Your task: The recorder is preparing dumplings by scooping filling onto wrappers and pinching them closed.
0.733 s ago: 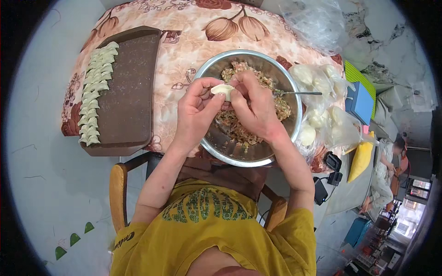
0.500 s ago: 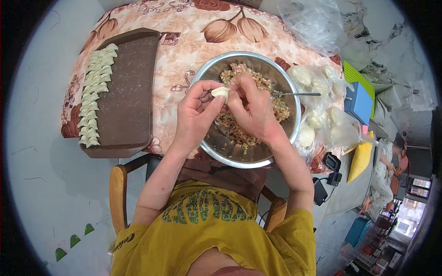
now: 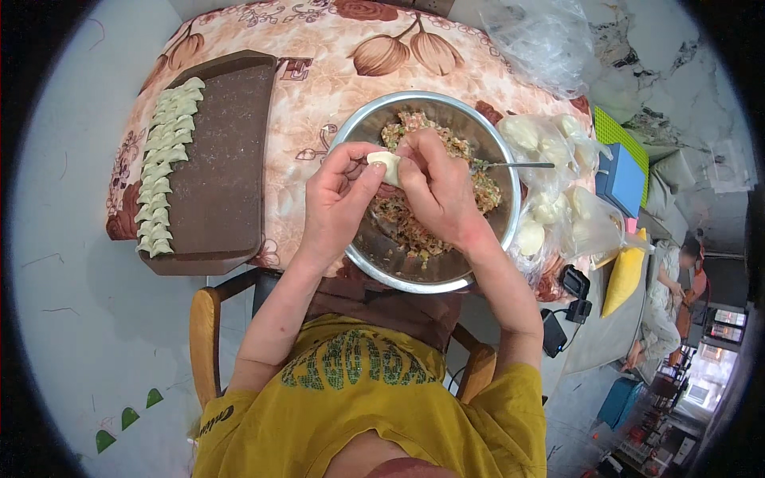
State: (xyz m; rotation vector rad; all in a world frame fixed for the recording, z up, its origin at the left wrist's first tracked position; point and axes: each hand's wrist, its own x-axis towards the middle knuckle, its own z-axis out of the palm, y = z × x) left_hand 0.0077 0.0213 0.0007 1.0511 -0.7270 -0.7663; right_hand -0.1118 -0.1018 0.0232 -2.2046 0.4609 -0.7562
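Note:
Between my two hands, over the bowl's left half, is a pale folded dumpling (image 3: 386, 163). My left hand (image 3: 343, 199) pinches its left end, thumb on the near side. The fingers of my right hand (image 3: 438, 187) press its right edge. Below them sits a steel bowl (image 3: 374, 275) of minced filling (image 3: 414, 227), flecked with green. A spoon (image 3: 518, 165) leans in the filling, its handle lying over the bowl's right rim. To the left, a brown tray (image 3: 227, 151) bears a column of finished dumplings (image 3: 163, 171) along its left side.
Plastic bags of round dough wrappers (image 3: 550, 207) lie right of the bowl. A crumpled clear bag (image 3: 542, 44) is at the far right corner. A blue box (image 3: 621, 179) and a black charger (image 3: 574, 280) are beyond the bags. Another person (image 3: 663, 295) sits at the far right.
The dumpling has turned slightly between my fingers, and more of its pale side shows. Both hands stay in nearly the same place over the bowl.

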